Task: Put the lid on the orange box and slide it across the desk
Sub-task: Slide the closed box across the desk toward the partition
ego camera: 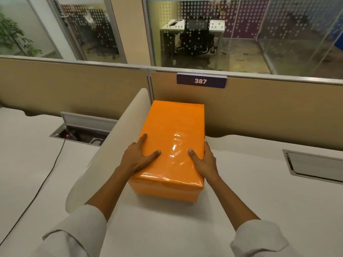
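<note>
Two pale sleeves come in at the bottom, and bare arms reach up to the orange box. It sits on the white desk, close to the curved divider just beside the left hand.

That hand lies flat on the near left part of the lid, with its fingers spread and its thumb pointing toward the middle. Across from it, the right hand hugs the lid's right edge, thumb on top and fingers down the side where I cannot see them. Both hands press on the box more than they grab it.

Already the lid looks shut, flat and even all round. Sliding seems to be the job left.

Shiny wrap covers the lid, a bit crinkly, with bright spots of light between the two thumbs. I think it feels slippery, so flat palms could skid. Holding the side walls under the lid would be safer. It has straight sides and sharp corners, so it looks stiff. The smooth desk should let it glide. How heavy it is, I cannot tell.
</note>
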